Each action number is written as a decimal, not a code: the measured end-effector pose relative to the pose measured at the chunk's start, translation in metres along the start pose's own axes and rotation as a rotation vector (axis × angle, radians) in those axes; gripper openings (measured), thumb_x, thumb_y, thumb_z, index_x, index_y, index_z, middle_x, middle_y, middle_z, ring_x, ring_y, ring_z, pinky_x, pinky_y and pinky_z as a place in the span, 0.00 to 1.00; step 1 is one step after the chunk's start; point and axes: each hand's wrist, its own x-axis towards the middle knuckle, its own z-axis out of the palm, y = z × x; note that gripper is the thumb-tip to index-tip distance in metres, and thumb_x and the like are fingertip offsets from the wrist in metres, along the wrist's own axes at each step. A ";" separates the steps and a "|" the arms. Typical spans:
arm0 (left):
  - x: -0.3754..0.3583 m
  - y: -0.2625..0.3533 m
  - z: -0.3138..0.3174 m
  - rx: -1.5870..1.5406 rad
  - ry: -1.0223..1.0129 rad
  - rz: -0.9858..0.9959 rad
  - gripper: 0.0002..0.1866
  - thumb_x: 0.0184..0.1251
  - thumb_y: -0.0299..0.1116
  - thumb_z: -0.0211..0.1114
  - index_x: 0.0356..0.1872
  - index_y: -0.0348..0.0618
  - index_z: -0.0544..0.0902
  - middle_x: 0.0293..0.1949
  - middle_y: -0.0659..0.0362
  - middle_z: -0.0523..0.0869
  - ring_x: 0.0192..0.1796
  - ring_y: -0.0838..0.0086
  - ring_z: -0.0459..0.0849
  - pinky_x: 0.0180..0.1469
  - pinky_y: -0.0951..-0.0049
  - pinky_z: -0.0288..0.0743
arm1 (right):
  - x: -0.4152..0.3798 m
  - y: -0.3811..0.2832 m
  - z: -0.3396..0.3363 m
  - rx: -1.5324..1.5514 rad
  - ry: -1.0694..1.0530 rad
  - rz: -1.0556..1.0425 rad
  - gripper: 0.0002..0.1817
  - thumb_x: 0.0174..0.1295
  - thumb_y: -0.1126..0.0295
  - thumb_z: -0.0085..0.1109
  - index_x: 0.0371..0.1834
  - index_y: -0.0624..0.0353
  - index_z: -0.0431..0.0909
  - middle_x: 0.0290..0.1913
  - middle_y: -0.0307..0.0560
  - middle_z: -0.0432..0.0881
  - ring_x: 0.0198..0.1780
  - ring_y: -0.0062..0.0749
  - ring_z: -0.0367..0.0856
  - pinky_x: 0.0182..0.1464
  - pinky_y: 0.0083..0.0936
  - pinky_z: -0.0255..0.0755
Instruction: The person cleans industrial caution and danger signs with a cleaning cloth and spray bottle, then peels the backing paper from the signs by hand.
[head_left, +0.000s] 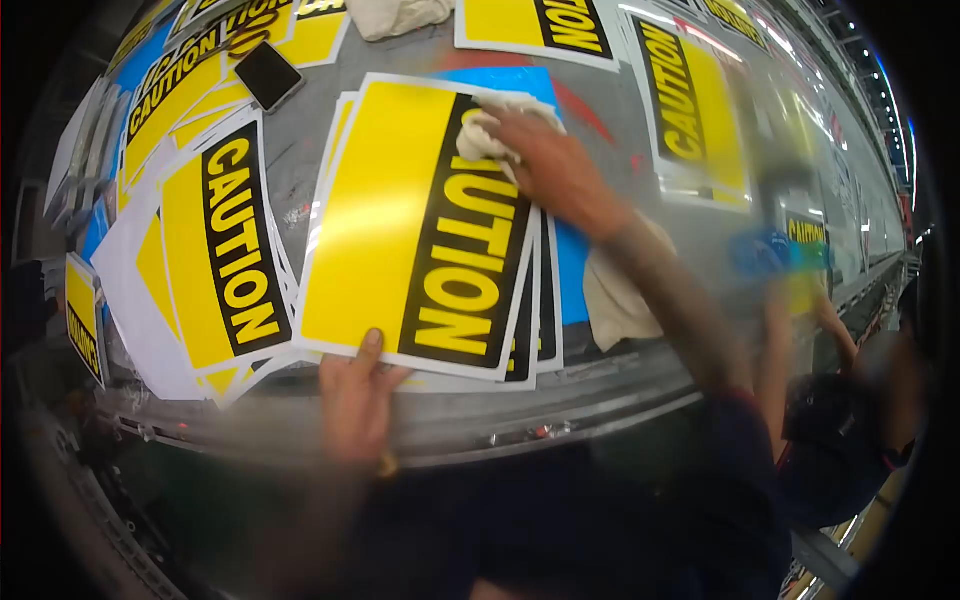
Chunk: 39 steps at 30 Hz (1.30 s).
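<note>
A yellow caution sign point(372, 215) with a black lettered band lies on top of a stack in front of me. My left hand point(357, 400) grips its near edge, with the thumb on the face and the fingers underneath. My right hand point(560, 175) presses a bunched white cloth point(487, 135) on the black band near the far right corner, hiding the first letters. More signs and a blue sheet point(571, 270) show beneath it. Left of the stack is another pile with a caution sign point(222, 245) uppermost.
A dark phone point(268, 76) rests on signs at the back left. A beige cloth point(620, 295) lies right of the stack, another cloth point(398, 14) at the back. More signs point(690, 110) lie to the right, where a co-worker's arms point(778, 340) reach over the table.
</note>
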 end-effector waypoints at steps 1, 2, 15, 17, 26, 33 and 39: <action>-0.001 0.000 0.000 0.014 0.068 -0.018 0.20 0.83 0.24 0.65 0.70 0.38 0.75 0.67 0.51 0.83 0.66 0.61 0.87 0.55 0.56 0.95 | -0.015 -0.005 0.010 0.035 -0.008 -0.024 0.35 0.67 0.72 0.69 0.80 0.58 0.72 0.77 0.56 0.78 0.76 0.55 0.76 0.77 0.45 0.72; 0.000 0.001 0.002 0.013 0.064 -0.022 0.20 0.83 0.25 0.65 0.71 0.37 0.75 0.66 0.52 0.84 0.66 0.61 0.87 0.55 0.56 0.95 | -0.030 -0.017 0.021 0.063 -0.017 -0.063 0.37 0.66 0.69 0.71 0.80 0.60 0.70 0.78 0.58 0.76 0.77 0.55 0.75 0.79 0.46 0.69; -0.002 -0.006 0.001 0.029 0.084 0.023 0.18 0.82 0.26 0.67 0.67 0.38 0.76 0.62 0.52 0.87 0.61 0.64 0.90 0.53 0.57 0.95 | -0.152 -0.101 0.014 0.242 -0.261 -0.355 0.27 0.66 0.79 0.63 0.71 0.56 0.80 0.65 0.49 0.86 0.69 0.44 0.85 0.76 0.43 0.77; -0.002 -0.008 -0.002 0.032 0.070 0.022 0.17 0.82 0.26 0.68 0.65 0.38 0.77 0.61 0.53 0.87 0.60 0.64 0.90 0.52 0.57 0.96 | -0.139 -0.091 0.010 0.246 -0.259 -0.255 0.28 0.66 0.79 0.63 0.71 0.54 0.81 0.67 0.47 0.86 0.69 0.45 0.86 0.75 0.42 0.77; -0.004 -0.005 0.003 0.047 0.057 0.034 0.19 0.80 0.27 0.71 0.66 0.38 0.77 0.60 0.56 0.87 0.59 0.68 0.89 0.51 0.61 0.96 | -0.119 -0.047 0.006 -0.030 -0.107 -0.246 0.26 0.67 0.77 0.64 0.70 0.55 0.82 0.65 0.49 0.88 0.68 0.44 0.87 0.68 0.39 0.82; -0.004 -0.011 -0.006 0.099 0.078 0.042 0.23 0.81 0.28 0.69 0.72 0.45 0.77 0.67 0.58 0.85 0.66 0.67 0.85 0.54 0.55 0.90 | -0.078 -0.037 0.037 0.105 -0.001 -0.155 0.28 0.67 0.79 0.60 0.73 0.57 0.79 0.73 0.54 0.81 0.72 0.50 0.82 0.68 0.42 0.82; -0.007 -0.001 -0.010 0.306 -0.040 0.069 0.22 0.82 0.31 0.68 0.72 0.45 0.76 0.68 0.58 0.84 0.68 0.67 0.85 0.64 0.54 0.87 | -0.088 -0.079 0.004 0.864 -0.296 -0.059 0.26 0.65 0.79 0.61 0.69 0.60 0.84 0.66 0.52 0.89 0.67 0.47 0.88 0.68 0.38 0.81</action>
